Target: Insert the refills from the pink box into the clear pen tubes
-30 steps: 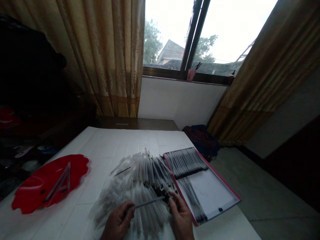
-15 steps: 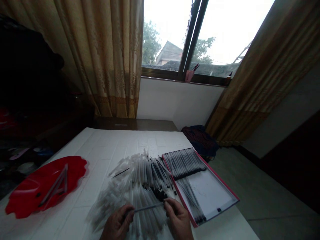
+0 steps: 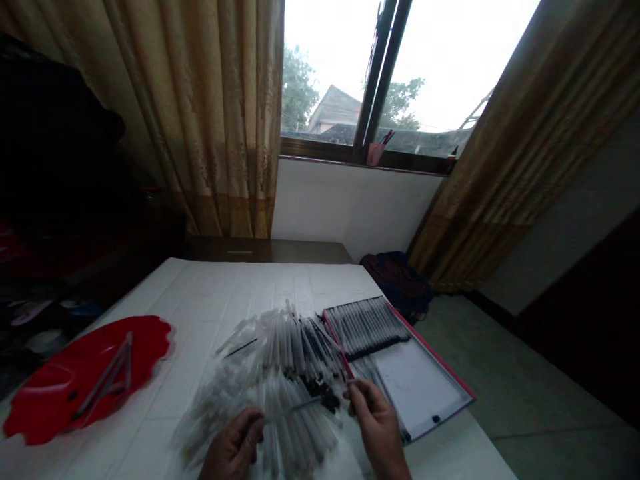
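My left hand (image 3: 236, 441), at the bottom centre, pinches one end of a thin translucent tube (image 3: 295, 408) that points right over the pile. The fingers of my right hand (image 3: 373, 417) are pressed together near the left edge of a red-rimmed box (image 3: 440, 363); whatever they hold is too small to make out. A large pile of clear tubes (image 3: 300, 433) lies beneath and between the hands, with small black pieces (image 3: 327, 399) among it. Inside the box, a row of dark-tipped tubes (image 3: 367, 327) fills the upper part, and more tubes lie along its left side, partly behind my right hand.
A red scalloped tray (image 3: 45, 393) holding a few clear tubes sits on the left of the white table (image 3: 200, 287). Dark cloth (image 3: 395, 280) lies beyond the table's right back corner. A pink cup (image 3: 375, 153) stands on the windowsill.
My right hand has left the tube's right end and moved right and slightly up, to the box's edge. My left hand still holds the tube. The view has shifted slightly.
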Demonstrator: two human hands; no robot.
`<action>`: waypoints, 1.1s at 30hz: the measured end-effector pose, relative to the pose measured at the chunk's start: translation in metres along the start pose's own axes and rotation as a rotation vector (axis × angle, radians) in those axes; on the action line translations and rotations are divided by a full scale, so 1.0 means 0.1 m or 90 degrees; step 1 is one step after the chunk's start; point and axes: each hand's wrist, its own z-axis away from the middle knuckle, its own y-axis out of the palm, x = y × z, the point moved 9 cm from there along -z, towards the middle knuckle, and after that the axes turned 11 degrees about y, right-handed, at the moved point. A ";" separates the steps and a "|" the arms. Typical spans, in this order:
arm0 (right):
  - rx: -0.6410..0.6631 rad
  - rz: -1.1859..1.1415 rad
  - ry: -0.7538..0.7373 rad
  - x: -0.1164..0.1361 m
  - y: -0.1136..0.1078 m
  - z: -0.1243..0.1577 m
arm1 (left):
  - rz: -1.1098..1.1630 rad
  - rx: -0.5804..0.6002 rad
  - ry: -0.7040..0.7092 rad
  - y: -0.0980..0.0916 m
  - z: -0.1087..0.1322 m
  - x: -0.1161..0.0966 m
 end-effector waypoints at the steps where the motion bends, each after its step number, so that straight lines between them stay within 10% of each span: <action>1: -0.024 -0.008 0.001 0.06 -0.07 -0.04 | 0.008 -0.012 -0.005 -0.02 0.00 0.02; 6: -0.147 -0.031 0.004 0.23 -0.30 -0.22 | 0.064 -0.084 -0.037 -0.10 -0.02 0.10; 17: -0.084 0.070 -0.067 0.10 0.20 -0.35 | 0.062 -0.132 -0.054 -0.13 0.01 -0.03; 33: -0.084 0.195 -0.115 0.22 0.21 -0.25 | 0.036 -0.087 -0.028 -0.13 -0.02 0.03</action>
